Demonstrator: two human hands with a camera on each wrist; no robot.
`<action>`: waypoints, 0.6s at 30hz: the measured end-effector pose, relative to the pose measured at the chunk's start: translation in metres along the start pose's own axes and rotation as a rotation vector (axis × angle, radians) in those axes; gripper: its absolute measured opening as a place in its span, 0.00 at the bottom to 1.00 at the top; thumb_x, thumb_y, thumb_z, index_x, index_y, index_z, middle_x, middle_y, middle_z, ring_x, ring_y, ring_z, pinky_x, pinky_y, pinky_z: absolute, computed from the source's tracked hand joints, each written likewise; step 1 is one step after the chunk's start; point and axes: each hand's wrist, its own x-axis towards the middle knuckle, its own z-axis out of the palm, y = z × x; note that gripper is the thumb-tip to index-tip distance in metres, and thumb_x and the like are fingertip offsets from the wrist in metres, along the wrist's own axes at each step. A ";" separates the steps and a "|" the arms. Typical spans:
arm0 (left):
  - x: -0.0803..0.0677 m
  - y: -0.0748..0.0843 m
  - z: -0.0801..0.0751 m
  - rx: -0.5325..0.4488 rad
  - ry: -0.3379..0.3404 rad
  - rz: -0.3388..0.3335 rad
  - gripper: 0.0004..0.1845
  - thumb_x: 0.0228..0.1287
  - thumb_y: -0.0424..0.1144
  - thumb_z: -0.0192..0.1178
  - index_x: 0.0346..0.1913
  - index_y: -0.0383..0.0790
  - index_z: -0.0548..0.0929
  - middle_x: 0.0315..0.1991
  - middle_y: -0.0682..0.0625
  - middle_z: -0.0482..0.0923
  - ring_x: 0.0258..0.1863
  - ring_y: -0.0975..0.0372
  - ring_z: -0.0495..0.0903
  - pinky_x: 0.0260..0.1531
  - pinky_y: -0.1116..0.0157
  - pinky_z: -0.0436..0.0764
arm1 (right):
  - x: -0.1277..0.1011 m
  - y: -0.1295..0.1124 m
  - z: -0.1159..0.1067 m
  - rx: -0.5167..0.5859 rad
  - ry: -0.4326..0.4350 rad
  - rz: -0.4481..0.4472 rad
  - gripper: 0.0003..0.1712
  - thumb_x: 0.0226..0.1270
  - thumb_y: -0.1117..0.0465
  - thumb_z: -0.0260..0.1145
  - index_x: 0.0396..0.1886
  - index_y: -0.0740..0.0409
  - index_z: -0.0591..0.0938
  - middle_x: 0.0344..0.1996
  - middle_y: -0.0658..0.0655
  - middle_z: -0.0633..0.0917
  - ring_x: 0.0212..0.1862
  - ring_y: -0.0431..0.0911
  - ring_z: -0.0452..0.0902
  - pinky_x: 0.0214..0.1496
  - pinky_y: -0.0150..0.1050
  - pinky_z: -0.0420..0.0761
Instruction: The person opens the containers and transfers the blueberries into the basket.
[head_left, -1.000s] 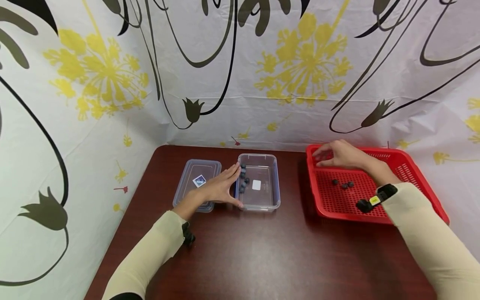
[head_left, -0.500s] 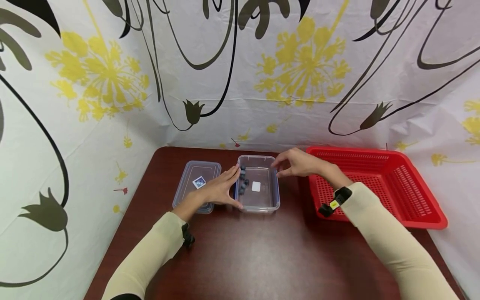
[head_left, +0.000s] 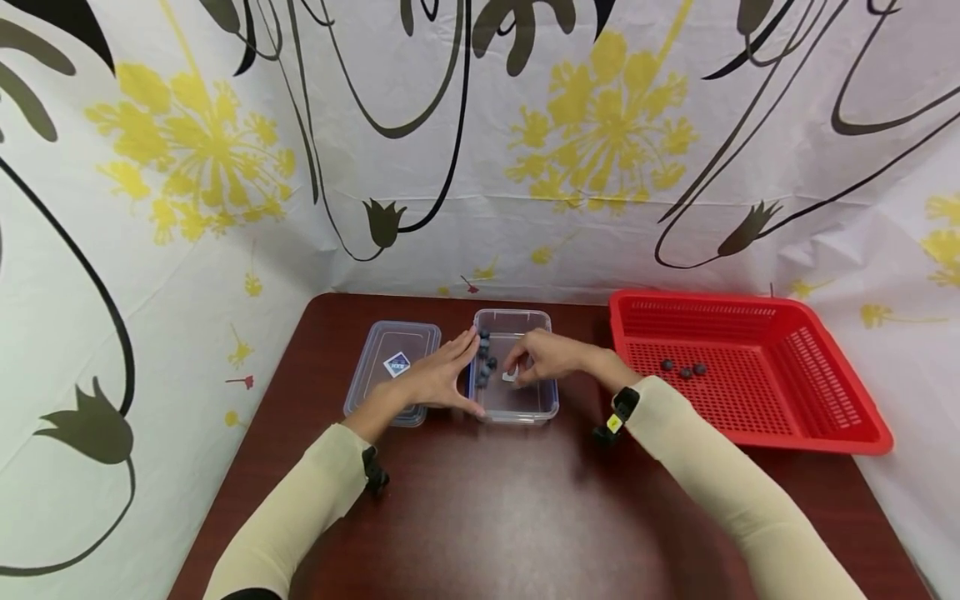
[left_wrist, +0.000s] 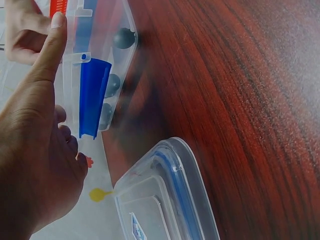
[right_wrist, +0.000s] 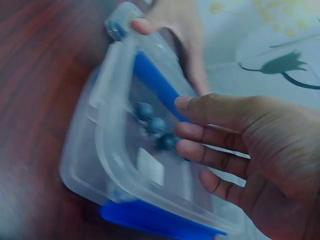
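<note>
While the left hand (head_left: 438,375) stays by the box (head_left: 517,414), the right hand (head_left: 551,357) has come from the basket (head_left: 810,442), past the right rim of the box, and now dips inside. Its fingers are loose and a bit bent, with a gap to the thumb, and I see nothing caught between them. The tips are near the berries (head_left: 492,362), but the close view is blurry, so I can't tell if they touch. I think this means the work is now at the box, at the end of a trip from the basket.

The left hand is spread wide and touches the left wall of the box, thumb at the near end, maybe to keep it still. The berries in the box lie in a bunch along that same wall. A white sticker (head_left: 510,376) shows at the bottom, just by the right hand's fingers.

The box sits near the back edge of the desk (head_left: 465,508). The lid (head_left: 378,367) lies flat to its left, by the desk's back left corner. The basket is on the desk's right side, apart from the box. Three more berries (head_left: 686,373) lie in it, just like a second ago, so the work does not look done yet
</note>
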 end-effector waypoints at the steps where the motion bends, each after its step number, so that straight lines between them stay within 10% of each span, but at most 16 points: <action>1: 0.000 0.000 0.000 0.001 -0.001 -0.002 0.73 0.55 0.73 0.72 0.87 0.39 0.40 0.88 0.46 0.28 0.86 0.51 0.35 0.82 0.45 0.51 | 0.002 0.000 0.005 0.003 -0.013 0.003 0.16 0.65 0.64 0.78 0.50 0.66 0.91 0.44 0.58 0.92 0.41 0.39 0.87 0.46 0.38 0.88; 18: 0.000 0.000 0.003 -0.005 0.016 0.001 0.72 0.56 0.71 0.73 0.87 0.39 0.40 0.88 0.46 0.28 0.86 0.50 0.36 0.82 0.45 0.50 | 0.028 0.002 0.058 0.042 -0.061 -0.014 0.10 0.63 0.71 0.74 0.43 0.61 0.92 0.34 0.53 0.92 0.36 0.32 0.84 0.43 0.28 0.84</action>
